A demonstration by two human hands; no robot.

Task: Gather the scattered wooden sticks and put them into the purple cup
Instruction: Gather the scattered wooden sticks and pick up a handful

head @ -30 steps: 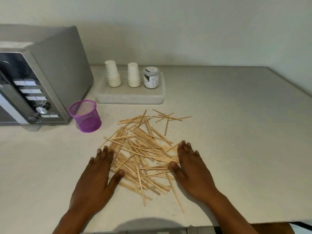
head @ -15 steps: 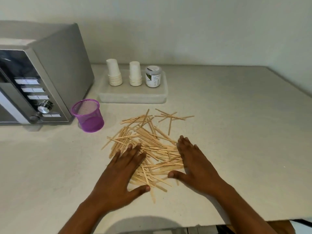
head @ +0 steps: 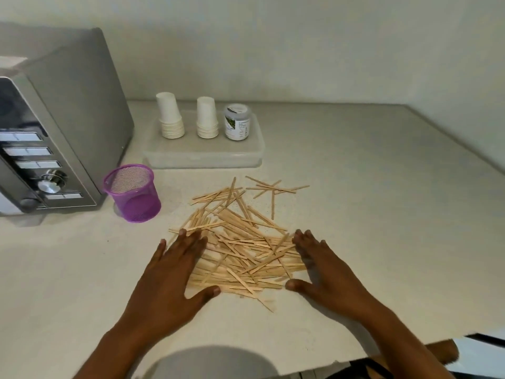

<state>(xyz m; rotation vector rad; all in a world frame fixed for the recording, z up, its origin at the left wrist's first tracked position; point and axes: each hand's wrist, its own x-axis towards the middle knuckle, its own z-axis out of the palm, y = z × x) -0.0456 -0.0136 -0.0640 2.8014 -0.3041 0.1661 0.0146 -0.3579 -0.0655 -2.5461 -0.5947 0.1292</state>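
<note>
A loose pile of thin wooden sticks [head: 240, 250] lies on the pale counter [head: 382, 214], with a few stray sticks [head: 273, 188] farther back. The purple mesh cup [head: 132, 192] stands upright to the left of the pile, apart from it. My left hand [head: 169, 272] lies flat with straight fingers against the pile's left side. On the right side my right hand [head: 325, 266] lies flat too, thumb spread toward the sticks. Both hands flank the heap and touch its edges; neither grips anything.
A silver microwave [head: 54, 132] fills the left side, just behind the cup. A clear lidded box [head: 203, 154] at the back carries two stacks of white paper cups [head: 169, 119] and a small jar [head: 237, 122]. The counter's front edge runs below my wrists.
My left hand has slid right into the pile and then eased back to its left edge. The sticks are bunched closer together between both hands. The right hand has shifted only slightly.
</note>
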